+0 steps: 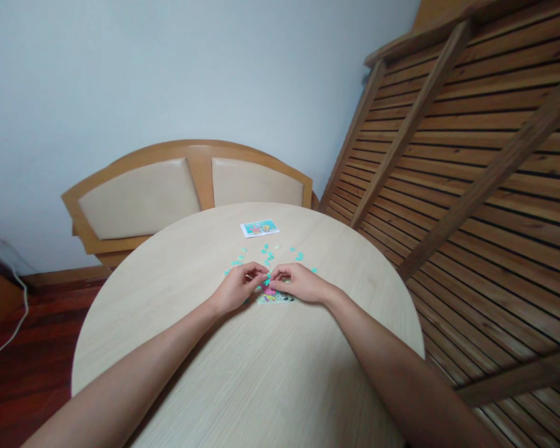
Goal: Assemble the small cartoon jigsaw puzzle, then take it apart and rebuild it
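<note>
My left hand (238, 285) and my right hand (301, 282) meet over a partly joined jigsaw puzzle (273, 298) on the round table. Its lower strip shows pink, yellow and dark patches; the fingers cover much of the rest. A small teal puzzle piece (267, 277) is between the fingertips of both hands, which are pinched. Loose teal pieces (268, 255) lie scattered just beyond my hands, with others to the left and a few (299, 256) to the right.
A picture card (260, 228) with a teal cartoon scene lies behind the pieces. The pale wooden table (168, 298) has a rounded edge. Behind it stands a padded headboard (140, 193) against the wall. A slatted wooden frame (448, 155) leans at the right.
</note>
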A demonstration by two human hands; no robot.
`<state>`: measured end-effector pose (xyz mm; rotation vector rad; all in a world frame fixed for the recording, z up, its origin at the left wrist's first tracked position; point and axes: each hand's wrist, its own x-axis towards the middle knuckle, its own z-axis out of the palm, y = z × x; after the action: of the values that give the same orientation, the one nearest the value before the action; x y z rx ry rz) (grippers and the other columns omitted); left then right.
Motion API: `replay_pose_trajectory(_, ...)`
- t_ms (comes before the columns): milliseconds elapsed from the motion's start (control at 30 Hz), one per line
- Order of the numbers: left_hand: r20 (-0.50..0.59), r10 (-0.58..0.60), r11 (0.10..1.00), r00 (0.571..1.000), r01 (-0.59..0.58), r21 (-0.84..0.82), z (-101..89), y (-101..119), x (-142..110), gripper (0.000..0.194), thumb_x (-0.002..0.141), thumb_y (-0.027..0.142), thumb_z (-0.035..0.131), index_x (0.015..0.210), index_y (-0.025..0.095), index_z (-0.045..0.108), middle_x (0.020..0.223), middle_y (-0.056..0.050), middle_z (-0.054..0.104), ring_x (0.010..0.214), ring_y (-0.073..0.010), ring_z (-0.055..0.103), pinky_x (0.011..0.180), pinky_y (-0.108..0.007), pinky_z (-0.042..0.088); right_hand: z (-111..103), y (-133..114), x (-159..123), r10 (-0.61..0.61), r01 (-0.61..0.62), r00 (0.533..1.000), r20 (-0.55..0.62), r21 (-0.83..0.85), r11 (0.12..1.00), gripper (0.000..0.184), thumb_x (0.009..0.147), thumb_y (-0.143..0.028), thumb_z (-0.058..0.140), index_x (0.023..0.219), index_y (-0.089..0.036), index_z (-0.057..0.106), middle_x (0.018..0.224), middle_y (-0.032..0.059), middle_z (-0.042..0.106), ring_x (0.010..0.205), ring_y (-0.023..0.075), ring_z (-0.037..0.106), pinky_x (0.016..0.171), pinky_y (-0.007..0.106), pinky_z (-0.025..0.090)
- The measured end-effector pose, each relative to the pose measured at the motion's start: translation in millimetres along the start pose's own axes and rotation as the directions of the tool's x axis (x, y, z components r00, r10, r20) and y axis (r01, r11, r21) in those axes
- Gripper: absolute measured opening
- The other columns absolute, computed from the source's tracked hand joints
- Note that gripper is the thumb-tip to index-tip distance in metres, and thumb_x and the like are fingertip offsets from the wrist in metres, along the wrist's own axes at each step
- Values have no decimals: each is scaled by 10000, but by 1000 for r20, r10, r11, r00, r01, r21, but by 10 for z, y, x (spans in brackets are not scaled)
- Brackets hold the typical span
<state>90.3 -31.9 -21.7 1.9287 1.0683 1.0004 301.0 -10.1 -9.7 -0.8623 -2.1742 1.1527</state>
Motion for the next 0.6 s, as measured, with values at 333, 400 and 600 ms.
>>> replay_pose_trajectory(333,36,-7,1000,999,7,3,0,-36,0,350,900,476,593,973,146,686,873,-70,731,780,-183,665,709,-284,519,0,13,9,7,-8,1000,-10,-46,999,278,901,-408,615,860,-146,695,793,31,699,698,137,596,667,248,439)
replay_pose_trajectory(400,39,-4,999,999,2,37,-40,-36,-1,338,908,464,581,976,151,688,870,-66,732,776,-185,665,707,-283,516,-5,18,3,-1,1,1000,-5,-80,997,250,903,-385,617,881,-153,708,825,34,714,737,146,618,702,256,455)
replay_pose_trajectory(600,148,84,944,985,-127,305,-260,-10,-11,261,933,310,524,963,177,747,934,-69,745,856,-199,663,807,-309,503,-87,107,-19,-155,142,988,-5,-370,918,307,831,-434,728,1015,-189,748,999,80,716,973,222,630,904,334,454)
